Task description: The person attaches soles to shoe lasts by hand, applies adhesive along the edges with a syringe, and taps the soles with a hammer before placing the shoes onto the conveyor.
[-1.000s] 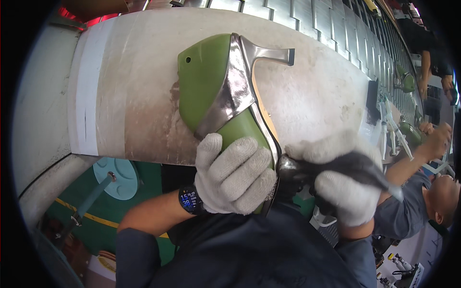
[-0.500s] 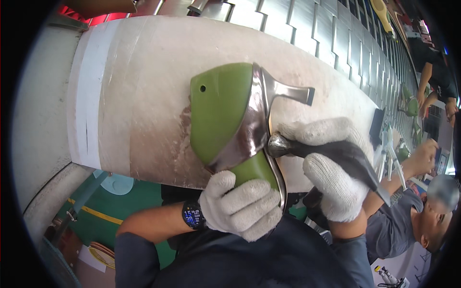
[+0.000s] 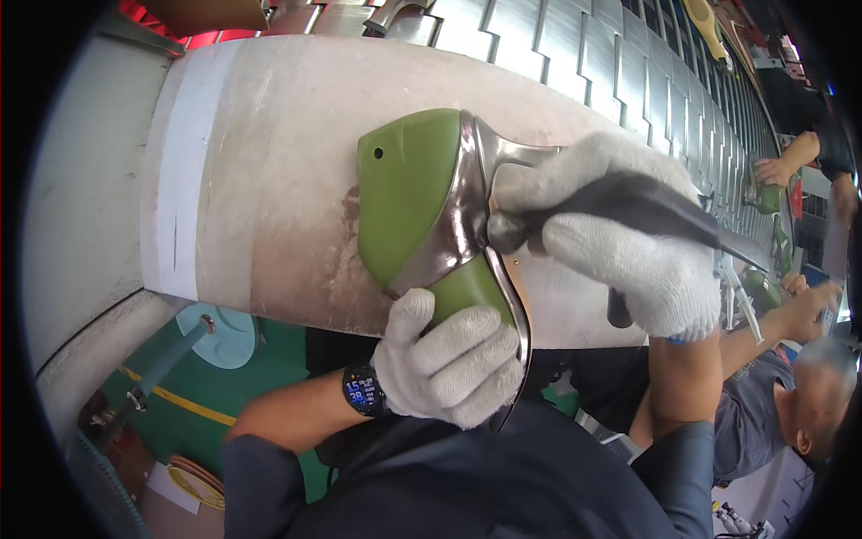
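Observation:
A high-heeled shoe with a glossy dark metallic upper sits on a green shoe last. It lies on its side on the pale, worn work surface. My gloved left hand wraps round the toe end of the last, thumb on top. In my gloved right hand is a black hammer, gripped by its head. Its rounded face touches the shoe where upper and sole meet, near the arch. A short piece of handle shows below that glove. The heel's tip is hidden behind my right fingers.
Overlapping metal conveyor plates run along the far side. At lower left are a light-blue round disc and a pale pipe. A co-worker sits at the right; another person's hands hold green lasts farther back.
My right hand has moved away from me and slightly right, carrying the hammer face up along the sole edge and covering the heel. My left hand keeps its grip on the toe end.

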